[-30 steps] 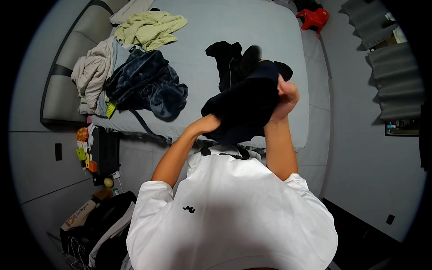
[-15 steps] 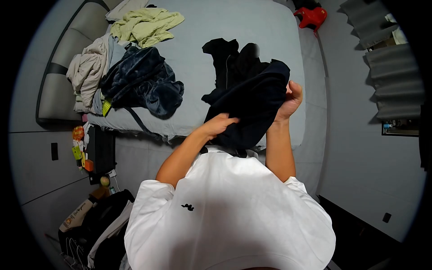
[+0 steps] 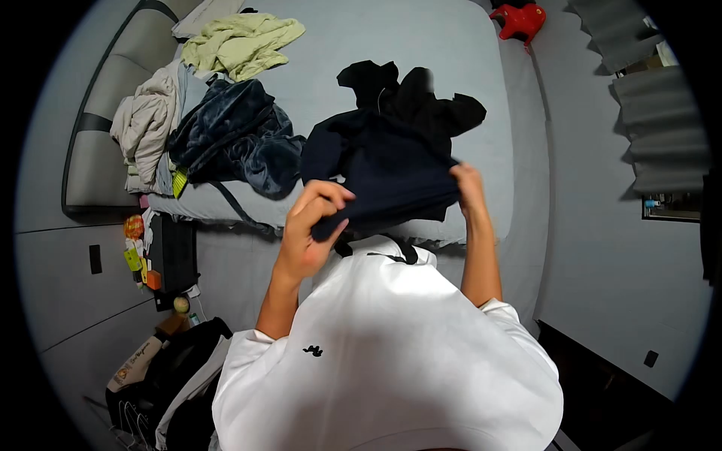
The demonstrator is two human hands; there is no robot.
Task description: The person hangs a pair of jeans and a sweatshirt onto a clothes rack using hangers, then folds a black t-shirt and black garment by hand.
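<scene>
A dark navy garment (image 3: 391, 165), its exact kind unclear, is stretched between my two hands over the near side of the bed. My left hand (image 3: 310, 225) grips its left edge, with cloth between thumb and curled fingers. At the opposite edge, my right hand (image 3: 471, 189) pinches the fabric, its fingertips partly hidden. Behind the navy cloth lies a black garment (image 3: 425, 105) on the bed, partly covered from my view; a thin pale line runs along part of it.
The bed (image 3: 391, 37) carries a dark blue plush blanket (image 3: 241, 143), beige bedding (image 3: 147, 113) and a light green cloth (image 3: 244, 45) at the left. A red object (image 3: 519, 22) stands beyond the far right corner. Bags and clothes (image 3: 177, 376) lie at lower left.
The navy garment has spread leftward and now hangs wider between my hands. My left hand has moved left and my right hand slightly down. More of the black garment's right side shows.
</scene>
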